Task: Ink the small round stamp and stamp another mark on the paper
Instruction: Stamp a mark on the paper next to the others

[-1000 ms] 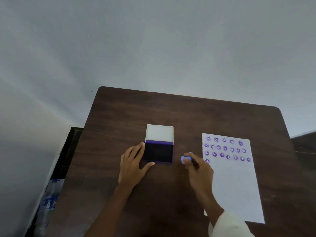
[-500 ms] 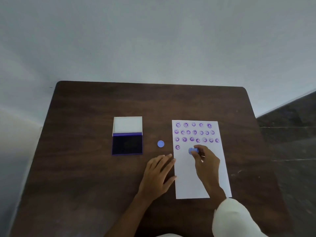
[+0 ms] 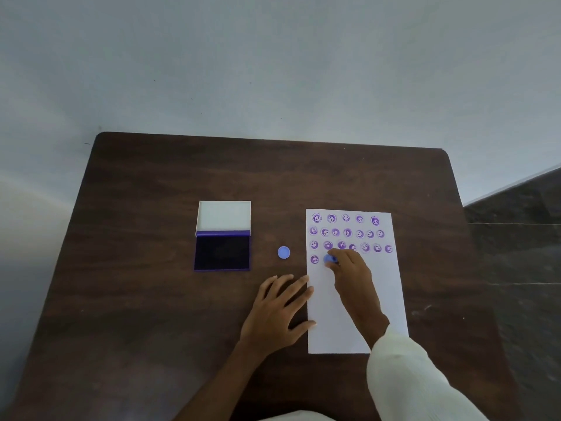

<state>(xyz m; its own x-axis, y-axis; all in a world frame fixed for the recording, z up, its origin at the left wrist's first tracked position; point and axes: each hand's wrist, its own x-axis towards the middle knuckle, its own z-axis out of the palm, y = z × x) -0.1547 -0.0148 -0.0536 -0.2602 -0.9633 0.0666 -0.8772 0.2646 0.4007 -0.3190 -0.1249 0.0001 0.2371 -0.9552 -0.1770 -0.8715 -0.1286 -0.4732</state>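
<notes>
A white paper point(image 3: 373, 302) lies on the right of the dark wooden table, its upper part covered with several purple round marks. My right hand point(image 3: 352, 273) pinches the small round blue stamp point(image 3: 329, 259) and holds it down on the paper in the fourth row, just right of that row's first mark. My left hand point(image 3: 280, 311) rests flat on the table with fingers spread, fingertips touching the paper's left edge. The open ink pad point(image 3: 222, 252), dark purple with a white lid folded back, sits to the left.
A small blue round cap point(image 3: 283, 252) lies on the table point(image 3: 145, 299) between the ink pad and the paper. A pale wall stands behind the table's far edge. Dark floor shows to the right.
My right hand carried the stamp from beside the ink pad over to the paper and set it down in the fourth row. My left hand left the ink pad for the paper's edge.
</notes>
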